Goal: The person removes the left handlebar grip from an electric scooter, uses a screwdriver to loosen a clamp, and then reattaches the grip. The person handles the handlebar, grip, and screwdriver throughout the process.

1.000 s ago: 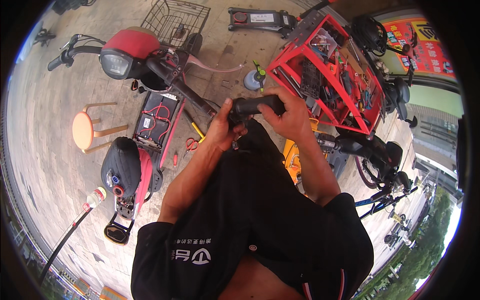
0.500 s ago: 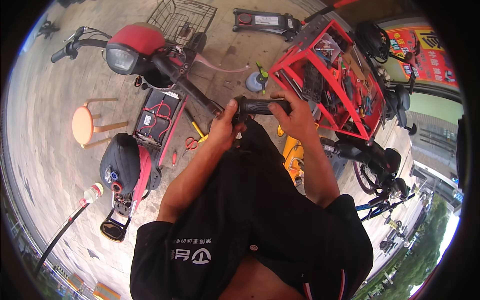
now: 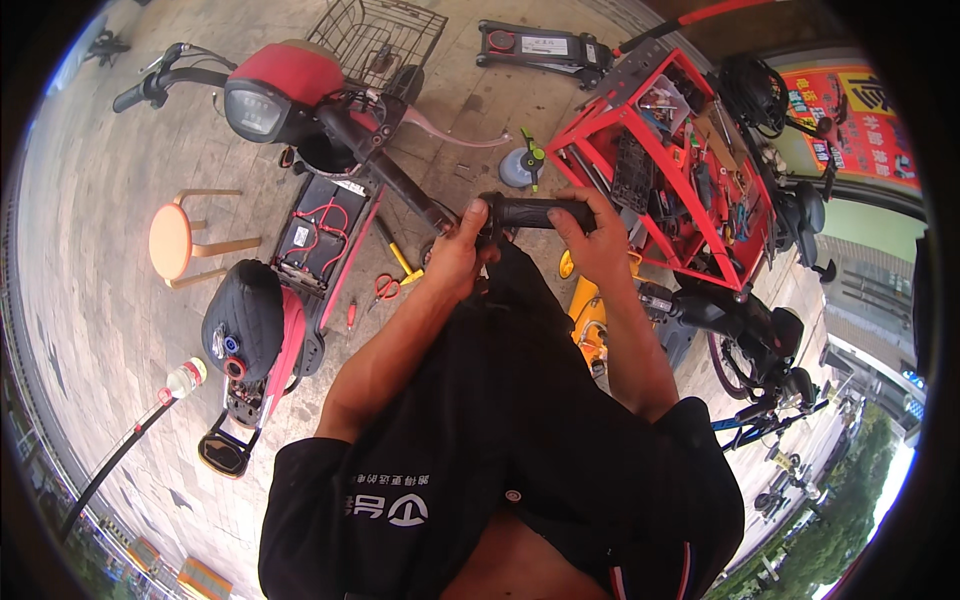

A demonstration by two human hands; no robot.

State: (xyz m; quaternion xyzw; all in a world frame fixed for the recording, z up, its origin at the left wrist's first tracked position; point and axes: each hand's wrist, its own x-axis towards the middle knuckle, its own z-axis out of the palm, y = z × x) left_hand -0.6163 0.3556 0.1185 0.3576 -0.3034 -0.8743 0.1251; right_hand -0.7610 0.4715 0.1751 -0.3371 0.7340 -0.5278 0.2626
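Observation:
A black ribbed handlebar grip (image 3: 535, 213) lies crosswise in front of me, at the near end of the dark handlebar (image 3: 380, 170) of a red electric scooter (image 3: 290, 85). My left hand (image 3: 452, 262) is closed around the grip's inner end, its thumb on top beside a black collar. At the outer end, my right hand (image 3: 604, 246) curls over the grip with thumb and fingers. The undersides of both hands' holds are hidden. Beyond the grip, the scooter's headlamp and its wire basket (image 3: 385, 50) face away to the upper left.
A red tool cart (image 3: 690, 170) full of tools stands to the right, beside a spray bottle (image 3: 520, 165). On the paving lie a yellow-headed hammer (image 3: 400, 250) and red-handled scissors (image 3: 385, 288). The scooter's open battery bay (image 3: 318, 232) and a round stool (image 3: 172, 243) are left.
The whole view has shifted slightly, so surroundings sit a little further right. My right fingers have curled further round the grip's outer end; my left hand keeps its hold.

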